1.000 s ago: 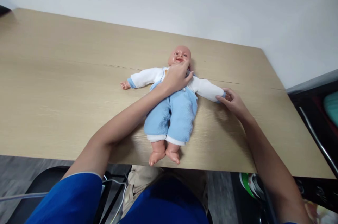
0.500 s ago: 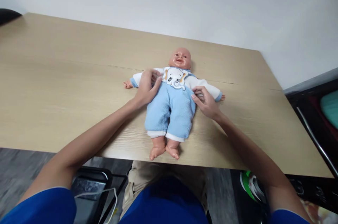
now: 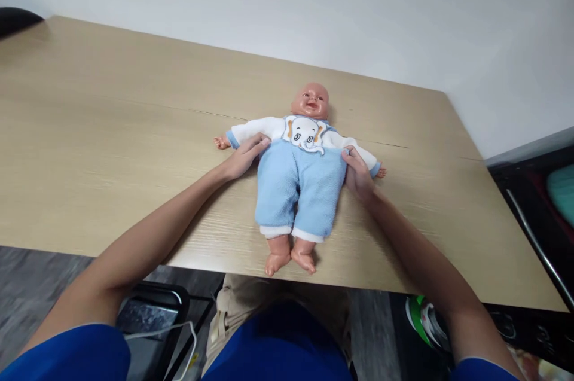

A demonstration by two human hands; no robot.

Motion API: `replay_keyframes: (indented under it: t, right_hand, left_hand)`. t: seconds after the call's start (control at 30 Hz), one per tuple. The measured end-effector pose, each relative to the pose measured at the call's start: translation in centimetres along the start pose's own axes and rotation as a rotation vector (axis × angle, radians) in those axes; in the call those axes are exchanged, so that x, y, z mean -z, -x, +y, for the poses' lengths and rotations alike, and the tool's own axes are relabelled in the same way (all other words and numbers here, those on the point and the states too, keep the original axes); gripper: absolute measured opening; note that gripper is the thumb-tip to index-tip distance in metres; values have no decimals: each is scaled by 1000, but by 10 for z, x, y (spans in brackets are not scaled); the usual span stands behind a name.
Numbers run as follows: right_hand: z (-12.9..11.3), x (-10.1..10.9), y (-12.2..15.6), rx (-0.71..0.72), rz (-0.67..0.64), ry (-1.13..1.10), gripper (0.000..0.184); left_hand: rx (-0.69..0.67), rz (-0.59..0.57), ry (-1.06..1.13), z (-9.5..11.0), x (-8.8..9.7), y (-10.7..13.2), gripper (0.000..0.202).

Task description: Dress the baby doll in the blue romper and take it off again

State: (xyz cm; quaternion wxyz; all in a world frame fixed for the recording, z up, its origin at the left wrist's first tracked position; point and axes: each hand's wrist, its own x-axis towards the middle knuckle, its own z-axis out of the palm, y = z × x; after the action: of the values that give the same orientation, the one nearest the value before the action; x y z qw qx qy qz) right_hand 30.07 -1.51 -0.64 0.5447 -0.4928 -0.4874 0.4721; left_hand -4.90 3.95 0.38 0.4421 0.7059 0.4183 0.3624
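Observation:
A baby doll (image 3: pixel 301 171) lies on its back on the wooden table (image 3: pixel 134 148), head toward the wall and feet near the front edge. It wears a light blue and white fleece outfit with an elephant patch (image 3: pixel 305 133) on the chest. At the waist, my left hand (image 3: pixel 247 154) pinches the outfit's side edge between thumb and fingers. Opposite it, my right hand (image 3: pixel 357 171) grips the other side of the waist, thumb on top. The fingers under the cloth are partly hidden.
A pale wall (image 3: pixel 287 10) rises behind the table. Below the front edge, a black chair (image 3: pixel 174 303) with a white cable stands at left, and a green and white round object (image 3: pixel 424 318) sits at right. Dark furniture (image 3: pixel 529 201) borders the table's right side.
My left hand has slid down from the doll's chest to its waist, and both hands have closed on the outfit's sides. The trousers look spread wider, and the doll sits slightly further right.

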Motion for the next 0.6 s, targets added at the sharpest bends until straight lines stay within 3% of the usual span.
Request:
replay_keyframes:
  t: [0.17, 0.37, 0.47, 0.6]
  right_hand:
    - [2, 8, -4, 39, -2, 86, 59]
    - [6, 9, -1, 27, -25, 44, 56]
    - [8, 7, 0, 63, 26, 18, 54]
    - [10, 5, 6, 163, 53, 197, 44]
  left_hand:
    - [97, 33, 206, 4, -2, -3, 63]
    - [64, 107, 407, 2, -12, -7, 73]
    - [0, 168, 354, -1, -11, -9, 71]
    - [-97, 267, 54, -3, -13, -5, 53]
